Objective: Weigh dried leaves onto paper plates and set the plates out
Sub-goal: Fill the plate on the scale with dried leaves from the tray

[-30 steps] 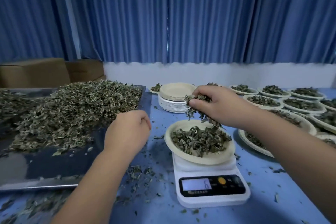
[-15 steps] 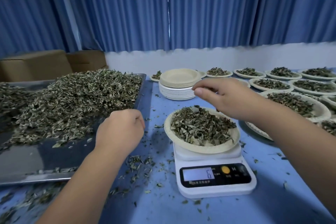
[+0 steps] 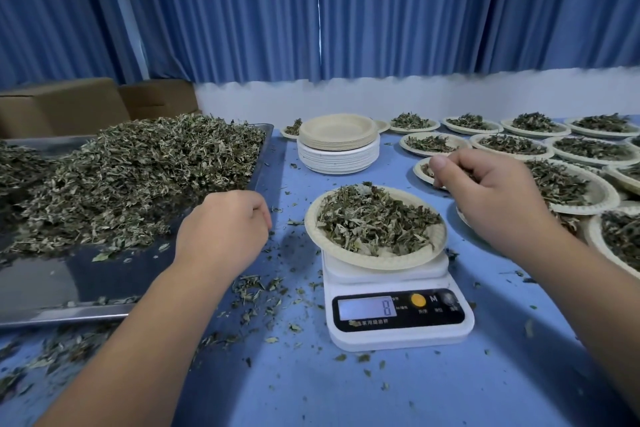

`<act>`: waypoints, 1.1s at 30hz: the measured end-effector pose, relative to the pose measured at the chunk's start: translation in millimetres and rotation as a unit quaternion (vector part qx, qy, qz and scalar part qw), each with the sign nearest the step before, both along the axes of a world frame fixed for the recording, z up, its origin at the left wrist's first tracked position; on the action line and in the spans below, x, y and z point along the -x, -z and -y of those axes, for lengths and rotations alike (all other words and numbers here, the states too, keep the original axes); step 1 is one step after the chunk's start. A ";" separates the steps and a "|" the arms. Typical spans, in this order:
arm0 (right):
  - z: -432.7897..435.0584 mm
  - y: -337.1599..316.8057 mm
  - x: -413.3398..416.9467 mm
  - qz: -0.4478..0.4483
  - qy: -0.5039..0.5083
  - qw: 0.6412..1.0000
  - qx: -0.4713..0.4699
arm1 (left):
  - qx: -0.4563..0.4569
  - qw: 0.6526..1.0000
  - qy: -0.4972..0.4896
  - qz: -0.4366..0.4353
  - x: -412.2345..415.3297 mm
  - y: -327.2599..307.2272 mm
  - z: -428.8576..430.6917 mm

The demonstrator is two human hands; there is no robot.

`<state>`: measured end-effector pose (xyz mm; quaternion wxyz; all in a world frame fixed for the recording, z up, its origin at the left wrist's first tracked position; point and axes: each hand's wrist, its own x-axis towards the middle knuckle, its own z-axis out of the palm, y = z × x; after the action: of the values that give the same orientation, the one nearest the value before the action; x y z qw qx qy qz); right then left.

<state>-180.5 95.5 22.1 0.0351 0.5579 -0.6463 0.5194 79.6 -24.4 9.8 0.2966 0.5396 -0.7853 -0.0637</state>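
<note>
A paper plate (image 3: 381, 262) heaped with dried leaves (image 3: 375, 218) sits on a white digital scale (image 3: 398, 314) whose display reads 8. My right hand (image 3: 491, 198) hovers just right of that plate, fingers curled and thumb pointing left; no leaves show in it. With its fingers curled into a fist, my left hand (image 3: 221, 229) rests at the right edge of a metal tray (image 3: 69, 281). That tray carries a big pile of loose dried leaves (image 3: 138, 177). Nothing is visible in the left fist.
A stack of empty paper plates (image 3: 337, 149) stands behind the scale. Several filled plates (image 3: 512, 144) cover the table's right side, close behind my right hand. Leaf crumbs litter the blue table (image 3: 381, 392). Cardboard boxes (image 3: 62, 104) sit at the back left.
My right hand dropped its bunch of leaves onto the plate on the scale, then drew back to the right. The display went from 6 to 8. My left hand stayed put.
</note>
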 end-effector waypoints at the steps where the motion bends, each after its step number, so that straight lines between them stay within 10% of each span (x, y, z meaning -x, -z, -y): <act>1: -0.1 1.5 0.0 -0.001 -0.001 1.000 -0.005 | -0.001 1.000 -0.001 0.004 0.0 0.4 -0.2; 25: 63.4 -61.9 -104.8 -0.131 -0.139 0.975 -0.112 | 0.005 0.998 0.027 0.061 3.5 -0.9 -3.2; 33: 115.8 -62.6 -151.6 -0.083 -0.163 0.967 -0.178 | 0.053 0.991 -0.118 -0.018 -24.9 -10.7 5.8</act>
<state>-29.0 -20.3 84.7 -0.0969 0.6942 -0.6232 0.3469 104.5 -30.2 20.6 0.3440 0.6108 -0.7131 0.0034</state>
